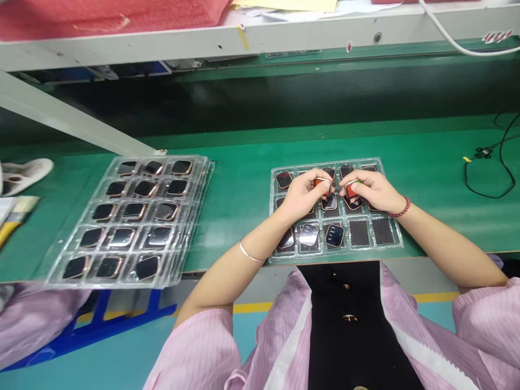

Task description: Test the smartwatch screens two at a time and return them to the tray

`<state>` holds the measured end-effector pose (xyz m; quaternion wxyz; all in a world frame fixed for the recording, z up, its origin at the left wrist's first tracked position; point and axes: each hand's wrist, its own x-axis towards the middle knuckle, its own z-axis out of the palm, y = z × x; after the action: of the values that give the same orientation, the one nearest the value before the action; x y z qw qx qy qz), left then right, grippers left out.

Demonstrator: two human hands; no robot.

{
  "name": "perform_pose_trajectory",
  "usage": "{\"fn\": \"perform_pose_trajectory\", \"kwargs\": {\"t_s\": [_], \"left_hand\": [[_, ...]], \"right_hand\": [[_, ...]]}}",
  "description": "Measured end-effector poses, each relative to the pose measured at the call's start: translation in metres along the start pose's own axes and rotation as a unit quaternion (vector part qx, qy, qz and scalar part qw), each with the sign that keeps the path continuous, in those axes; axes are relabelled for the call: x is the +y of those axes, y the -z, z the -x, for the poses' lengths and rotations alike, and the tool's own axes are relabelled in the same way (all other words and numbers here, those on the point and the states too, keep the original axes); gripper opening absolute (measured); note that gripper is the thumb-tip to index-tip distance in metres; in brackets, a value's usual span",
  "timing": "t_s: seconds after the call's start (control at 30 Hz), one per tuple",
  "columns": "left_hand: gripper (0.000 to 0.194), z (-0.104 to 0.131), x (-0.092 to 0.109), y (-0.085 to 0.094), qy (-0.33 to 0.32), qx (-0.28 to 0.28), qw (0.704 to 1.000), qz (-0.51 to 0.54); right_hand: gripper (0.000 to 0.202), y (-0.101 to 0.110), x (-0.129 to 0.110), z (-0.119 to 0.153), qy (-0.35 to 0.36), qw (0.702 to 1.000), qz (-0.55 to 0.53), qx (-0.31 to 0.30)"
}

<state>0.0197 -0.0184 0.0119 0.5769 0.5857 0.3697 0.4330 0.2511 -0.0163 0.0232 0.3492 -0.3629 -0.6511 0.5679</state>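
Above a clear plastic tray (396, 246) my two hands hold one small square smartwatch each. My left hand (304, 192) is closed on a watch (320, 187) whose screen glows red-orange, its thumb over the face. My right hand (371, 190) pinches another lit watch (351, 189), showing red with a bit of green at its edge. Beneath them, the tray's pockets carry several watches with dark screens, some partly covered by my hands. One watch in the front row (335, 236) shows faint text. Two pockets at the front right show only dark pads.
To the left stands a stack of clear trays (173, 271) with dark-faced watches in the top one. A brush (18, 216) lies at the far left, a black cable (467, 181) at the right. A white shelf edge (284, 37) crosses above the green bench (235, 189).
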Motion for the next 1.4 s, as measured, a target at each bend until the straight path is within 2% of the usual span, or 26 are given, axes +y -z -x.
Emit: {"fn": "perform_pose_trajectory", "kwargs": {"t_s": [0.23, 0.5, 0.8, 1.03, 1.4], "left_hand": [[0.039, -0.002, 0.001, 0.0, 0.003, -0.002, 1.0, 0.004], [0.033, -0.003, -0.002, 0.002, -0.008, 0.003, 1.0, -0.017], [0.035, -0.003, -0.008, 0.002, -0.008, 0.001, 1.0, -0.005], [0.047, -0.002, -0.009, 0.002, -0.002, 0.01, 1.0, -0.021], [0.047, -0.002, -0.009, 0.002, -0.009, 0.018, 0.999, -0.034]], "right_hand": [[0.021, -0.001, -0.001, 0.001, 0.002, 1.0, 0.006, -0.011], [0.024, 0.001, 0.004, -0.001, 0.023, 1.0, 0.008, 0.003], [0.035, 0.002, 0.006, -0.003, 0.056, 0.998, 0.008, 0.024], [0.043, 0.004, 0.011, -0.003, 0.052, 0.998, 0.022, 0.037], [0.047, 0.004, 0.01, -0.003, 0.057, 0.998, 0.022, 0.025]]}}
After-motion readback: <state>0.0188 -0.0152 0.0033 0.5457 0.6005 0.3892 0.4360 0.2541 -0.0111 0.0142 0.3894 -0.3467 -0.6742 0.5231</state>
